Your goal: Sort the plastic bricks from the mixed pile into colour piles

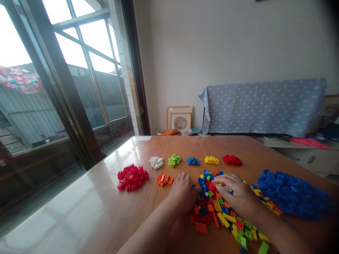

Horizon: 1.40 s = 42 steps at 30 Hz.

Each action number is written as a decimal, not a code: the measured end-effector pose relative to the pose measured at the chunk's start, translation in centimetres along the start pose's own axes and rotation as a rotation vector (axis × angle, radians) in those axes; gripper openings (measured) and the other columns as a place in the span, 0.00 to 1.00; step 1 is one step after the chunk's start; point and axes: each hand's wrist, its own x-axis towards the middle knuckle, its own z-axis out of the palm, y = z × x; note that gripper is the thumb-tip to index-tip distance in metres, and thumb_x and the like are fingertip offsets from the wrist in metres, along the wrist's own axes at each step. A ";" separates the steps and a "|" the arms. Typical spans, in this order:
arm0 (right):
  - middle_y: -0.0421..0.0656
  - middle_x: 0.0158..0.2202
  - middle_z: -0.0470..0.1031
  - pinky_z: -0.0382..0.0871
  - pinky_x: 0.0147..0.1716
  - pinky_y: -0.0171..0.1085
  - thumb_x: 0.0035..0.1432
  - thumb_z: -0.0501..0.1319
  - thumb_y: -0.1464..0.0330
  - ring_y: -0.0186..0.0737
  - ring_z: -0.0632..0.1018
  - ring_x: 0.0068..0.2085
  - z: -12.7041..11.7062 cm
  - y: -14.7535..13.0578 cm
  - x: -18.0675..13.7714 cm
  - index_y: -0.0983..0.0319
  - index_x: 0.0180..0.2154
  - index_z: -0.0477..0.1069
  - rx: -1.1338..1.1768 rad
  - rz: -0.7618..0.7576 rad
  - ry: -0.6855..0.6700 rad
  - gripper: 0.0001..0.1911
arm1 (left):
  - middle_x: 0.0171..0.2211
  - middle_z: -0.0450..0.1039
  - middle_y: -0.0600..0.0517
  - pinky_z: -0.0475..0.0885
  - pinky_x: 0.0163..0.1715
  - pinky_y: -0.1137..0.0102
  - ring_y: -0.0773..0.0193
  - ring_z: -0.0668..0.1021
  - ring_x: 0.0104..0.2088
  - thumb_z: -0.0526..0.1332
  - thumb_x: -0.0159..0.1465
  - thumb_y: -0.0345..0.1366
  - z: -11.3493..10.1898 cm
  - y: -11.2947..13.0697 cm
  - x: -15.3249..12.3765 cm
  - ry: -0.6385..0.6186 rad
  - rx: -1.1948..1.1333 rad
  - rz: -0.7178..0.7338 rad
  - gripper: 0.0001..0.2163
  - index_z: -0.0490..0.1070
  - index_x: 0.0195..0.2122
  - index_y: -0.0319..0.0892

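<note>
My left hand point(182, 189) rests on the table between a small group of orange bricks point(164, 179) and a mixed heap of toy building bricks point(219, 208). Its fingers lie forward and its thumb is out to the side, close to the heap; its palm is hidden. Over the far part of the heap is my right hand point(237, 192), fingers stretched and thumb apart, with the fingertips at a red brick point(210, 186). No brick shows clearly held in either hand. The heap mixes red, orange, yellow, green and blue bricks.
Sorted by colour on the wooden table point(127, 215) are pinkish-red point(132, 178), white point(156, 162), lime green point(174, 160), blue point(193, 161), yellow point(212, 160) and red point(232, 159) bricks. A large blue pile point(291, 194) lies at the right.
</note>
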 end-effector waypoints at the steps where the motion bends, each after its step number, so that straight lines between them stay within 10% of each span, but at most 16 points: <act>1: 0.45 0.44 0.79 0.71 0.49 0.46 0.63 0.57 0.67 0.47 0.76 0.48 -0.2 -0.3 0.0 0.56 0.42 0.77 0.005 0.002 0.001 0.10 | 0.64 0.62 0.35 0.61 0.63 0.57 0.45 0.65 0.65 0.53 0.67 0.47 0.0 0.0 0.0 0.007 0.009 0.030 0.24 0.67 0.59 0.37; 8: 0.43 0.43 0.77 0.70 0.51 0.45 0.54 0.65 0.69 0.46 0.75 0.49 -2.1 -2.7 -0.6 0.56 0.34 0.73 0.000 -0.067 -0.222 0.03 | 0.49 0.75 0.44 0.69 0.50 0.65 0.54 0.76 0.50 0.52 0.64 0.32 -0.6 -0.1 -0.2 0.056 -0.009 0.146 0.16 0.72 0.51 0.43; 14: 0.44 0.66 0.64 0.54 0.66 0.58 0.43 0.75 0.59 0.59 0.60 0.68 -2.1 -2.7 -2.4 0.52 0.50 0.73 -0.013 -0.093 -0.457 0.30 | 0.46 0.77 0.46 0.69 0.48 0.67 0.56 0.76 0.48 0.54 0.61 0.30 -1.1 0.1 -0.3 0.063 -0.045 0.143 0.14 0.74 0.46 0.43; 30: 0.45 0.56 0.74 0.60 0.64 0.54 0.55 0.64 0.72 0.49 0.69 0.62 -1.1 -2.8 -1.0 0.57 0.34 0.74 -0.077 -0.062 -0.289 0.04 | 0.37 0.76 0.49 0.68 0.40 0.70 0.59 0.76 0.40 0.54 0.60 0.28 -1.2 1.1 -0.7 0.034 -0.064 0.296 0.10 0.73 0.36 0.44; 42: 0.45 0.47 0.78 0.68 0.57 0.48 0.63 0.57 0.71 0.46 0.75 0.54 -0.1 -1.6 -0.2 0.57 0.41 0.77 -0.007 -0.139 -0.070 0.10 | 0.40 0.78 0.51 0.70 0.40 0.72 0.61 0.77 0.40 0.60 0.61 0.34 -2.3 2.8 -1.5 -0.047 -0.259 0.364 0.06 0.75 0.37 0.44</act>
